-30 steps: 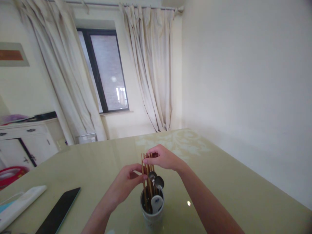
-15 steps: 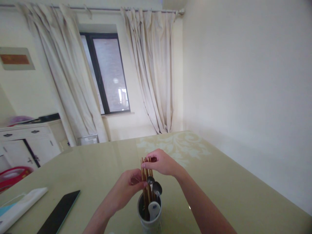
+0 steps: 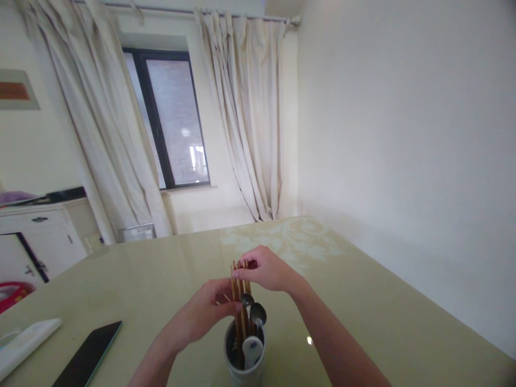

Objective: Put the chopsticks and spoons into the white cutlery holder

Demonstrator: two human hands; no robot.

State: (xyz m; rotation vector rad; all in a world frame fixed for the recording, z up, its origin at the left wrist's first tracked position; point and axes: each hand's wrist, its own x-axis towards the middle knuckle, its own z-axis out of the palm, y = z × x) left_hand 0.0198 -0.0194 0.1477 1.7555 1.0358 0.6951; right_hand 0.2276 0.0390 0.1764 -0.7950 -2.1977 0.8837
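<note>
A white cylindrical utensil holder (image 3: 244, 375) stands upright at the table's near side. Brown chopsticks (image 3: 243, 322), two metal spoons (image 3: 258, 314) and a white ceramic spoon (image 3: 252, 350) with a blue mark stick up out of it. My right hand (image 3: 268, 269) pinches the upper ends of the chopsticks from the right, thumb in front. Lower down, my left hand (image 3: 203, 309) is closed round the chopsticks from the left, its thumb tip beside the smaller metal spoon. Some fingertips are hidden behind the chopsticks.
On the pale green table (image 3: 161, 290), a dark flat slab (image 3: 88, 352) and a white object (image 3: 30, 346) lie at the left. Beyond are a white cabinet (image 3: 52, 231) and a red basin (image 3: 14, 294). A wall (image 3: 403, 161) runs along the right side.
The view has turned slightly right, so the background and table items sit further left. Both hands keep nearly the same grip on the chopsticks.
</note>
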